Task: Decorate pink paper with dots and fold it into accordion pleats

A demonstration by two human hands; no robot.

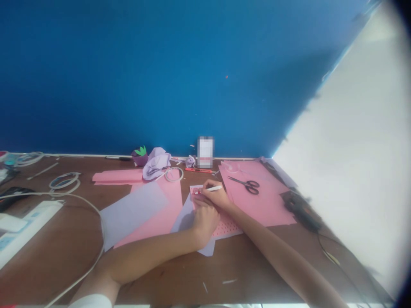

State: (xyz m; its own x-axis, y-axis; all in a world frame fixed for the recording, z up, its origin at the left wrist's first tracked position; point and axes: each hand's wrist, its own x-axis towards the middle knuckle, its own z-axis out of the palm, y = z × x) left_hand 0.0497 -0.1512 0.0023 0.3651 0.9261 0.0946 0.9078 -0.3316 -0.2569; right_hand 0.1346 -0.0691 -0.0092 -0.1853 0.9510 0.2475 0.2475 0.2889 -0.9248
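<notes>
My right hand point(218, 197) is closed around a white pen point(214, 188), its tip over the upper left part of a pink sheet with small red marks point(228, 230). Just below it, my left hand point(206, 221) lies on the same sheet, its fingers stretched forward and partly covered by the right hand. Under the pink sheet, a light purple paper point(183, 217) sticks out to the left and at the bottom. Black-handled scissors point(247, 184) rest to the right on a large pink sheet point(266, 205).
To the left lie a purple sheet point(131, 211), folded pink paper point(117, 177), crumpled purple paper point(157, 163) and a tape ring point(174, 174). A red cutter point(198, 170) is behind the hands. A white power strip point(30, 226) with cable stands far left; a dark glue-gun-like tool point(302, 209), right.
</notes>
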